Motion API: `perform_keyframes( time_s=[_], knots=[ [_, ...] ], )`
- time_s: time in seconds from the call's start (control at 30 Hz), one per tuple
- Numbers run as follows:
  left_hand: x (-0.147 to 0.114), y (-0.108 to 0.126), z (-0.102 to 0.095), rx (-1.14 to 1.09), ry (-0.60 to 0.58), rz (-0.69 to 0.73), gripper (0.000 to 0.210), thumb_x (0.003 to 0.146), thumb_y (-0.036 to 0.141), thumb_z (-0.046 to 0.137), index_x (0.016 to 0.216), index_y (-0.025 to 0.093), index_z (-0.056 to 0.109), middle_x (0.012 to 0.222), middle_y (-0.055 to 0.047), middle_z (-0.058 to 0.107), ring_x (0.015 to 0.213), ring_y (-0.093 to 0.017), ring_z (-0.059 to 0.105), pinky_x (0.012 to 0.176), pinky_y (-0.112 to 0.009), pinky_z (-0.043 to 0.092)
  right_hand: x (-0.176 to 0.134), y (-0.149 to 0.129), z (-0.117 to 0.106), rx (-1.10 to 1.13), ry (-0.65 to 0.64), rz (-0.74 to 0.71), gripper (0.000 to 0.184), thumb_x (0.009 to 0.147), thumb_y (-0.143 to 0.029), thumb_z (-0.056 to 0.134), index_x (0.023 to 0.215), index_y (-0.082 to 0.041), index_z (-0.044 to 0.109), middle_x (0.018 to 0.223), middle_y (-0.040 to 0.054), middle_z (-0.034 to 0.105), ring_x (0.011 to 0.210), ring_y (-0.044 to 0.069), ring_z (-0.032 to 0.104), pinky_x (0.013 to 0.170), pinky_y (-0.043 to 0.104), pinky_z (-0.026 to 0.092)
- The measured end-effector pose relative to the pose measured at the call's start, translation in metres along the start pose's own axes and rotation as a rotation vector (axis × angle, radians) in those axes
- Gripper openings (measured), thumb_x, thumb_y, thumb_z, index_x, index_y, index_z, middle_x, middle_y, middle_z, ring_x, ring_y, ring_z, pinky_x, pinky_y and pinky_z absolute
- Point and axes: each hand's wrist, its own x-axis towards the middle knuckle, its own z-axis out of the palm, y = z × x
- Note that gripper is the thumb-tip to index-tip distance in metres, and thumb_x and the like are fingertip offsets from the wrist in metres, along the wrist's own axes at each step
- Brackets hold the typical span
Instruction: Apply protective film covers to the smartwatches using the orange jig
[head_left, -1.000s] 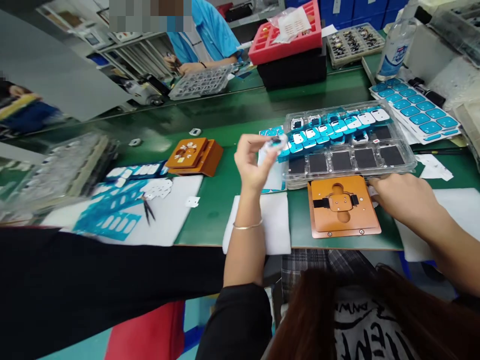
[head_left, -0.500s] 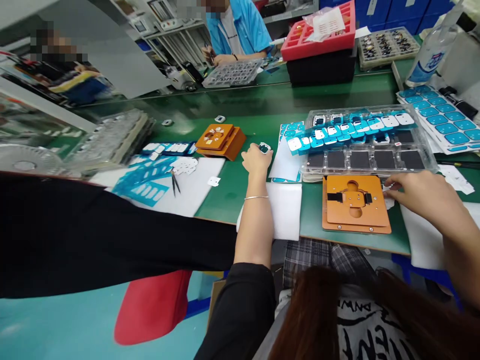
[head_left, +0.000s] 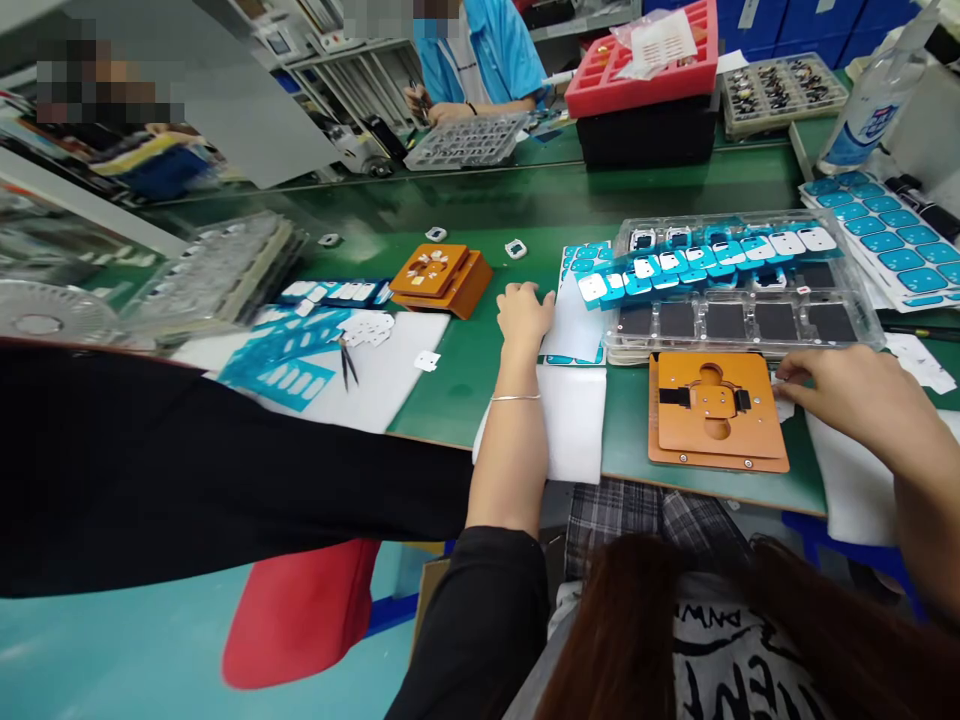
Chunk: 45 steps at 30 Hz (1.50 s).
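Note:
My left hand [head_left: 525,315] hovers low over the green bench, its back turned up and its fingers loosely bent with nothing visible in them. Just beyond the fingertips lies a small white square housing with a dark centre [head_left: 515,249]. My right hand [head_left: 855,392] is by the right edge of an orange fixture plate [head_left: 718,412], thumb and forefinger closed at a small thin white piece [head_left: 784,409]. The fixture has a raised middle and black pads. Its recess holds no housing.
Behind the fixture, clear trays [head_left: 742,320] carry blue strips with white pieces. An orange block [head_left: 441,280] stands left, near black tweezers [head_left: 349,365] on white foam. A dark sleeve [head_left: 225,460] crosses at left. Across the bench a person in blue [head_left: 495,60] works.
My left hand has let go of the small white housing, which now lies on the bench, and has drawn back slightly. My right hand stays beside the fixture.

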Motion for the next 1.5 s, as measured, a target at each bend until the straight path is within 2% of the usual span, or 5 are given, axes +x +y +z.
perform_keyframes(
  time_s=[0.17, 0.37, 0.63, 0.87, 1.5],
  knots=[
    [-0.008, 0.025, 0.006, -0.421, -0.103, 0.043, 0.045, 0.102, 0.05, 0.032, 0.101, 0.019, 0.064, 0.108, -0.01, 0.068, 0.092, -0.018, 0.067, 0.081, -0.03, 0.051, -0.003, -0.004, -0.002, -0.031, -0.007, 0.004, 0.04, 0.094, -0.039, 0.047, 0.114, -0.018, 0.074, 0.099, 0.0206, 0.073, 0.086, 0.037, 0.067, 0.06, 0.037, 0.039],
    [-0.019, 0.035, 0.006, -1.004, -0.246, -0.021, 0.039, 0.07, 0.017, 0.08, 0.104, 0.015, 0.061, 0.081, -0.001, 0.065, 0.063, -0.008, 0.057, 0.059, -0.023, 0.044, -0.004, -0.002, 0.004, -0.024, 0.144, 0.009, 0.031, 0.092, -0.037, 0.052, 0.099, -0.022, 0.078, 0.081, 0.0126, 0.073, 0.074, 0.032, 0.068, 0.053, 0.034, 0.037],
    [-0.04, 0.048, -0.007, -1.178, -0.467, 0.249, 0.037, 0.055, 0.027, 0.091, 0.078, 0.015, 0.063, 0.073, 0.001, 0.068, 0.061, -0.008, 0.06, 0.051, -0.019, 0.045, 0.005, -0.014, 0.011, 0.519, 1.031, -0.591, 0.012, 0.092, -0.022, 0.062, 0.083, -0.022, 0.069, 0.067, -0.0002, 0.07, 0.049, 0.012, 0.057, 0.047, 0.028, 0.045],
    [-0.085, 0.074, -0.001, -1.145, -0.547, 0.349, 0.056, 0.049, 0.037, 0.094, 0.082, 0.019, 0.054, 0.074, 0.003, 0.068, 0.059, -0.01, 0.064, 0.044, -0.018, 0.048, 0.014, -0.053, 0.017, 0.538, 1.065, -0.91, 0.022, 0.094, -0.009, 0.055, 0.112, -0.015, 0.068, 0.109, 0.012, 0.075, 0.098, 0.022, 0.071, 0.083, 0.039, 0.062],
    [-0.108, 0.08, 0.005, -1.229, -0.993, 0.454, 0.044, 0.077, 0.059, 0.075, 0.08, 0.019, 0.057, 0.073, 0.002, 0.067, 0.075, -0.013, 0.068, 0.074, -0.026, 0.056, 0.009, -0.061, 0.023, 0.654, 1.099, -0.744, 0.017, 0.09, -0.027, 0.071, 0.104, -0.017, 0.069, 0.098, 0.0097, 0.077, 0.088, 0.022, 0.073, 0.078, 0.036, 0.062]
  ],
)
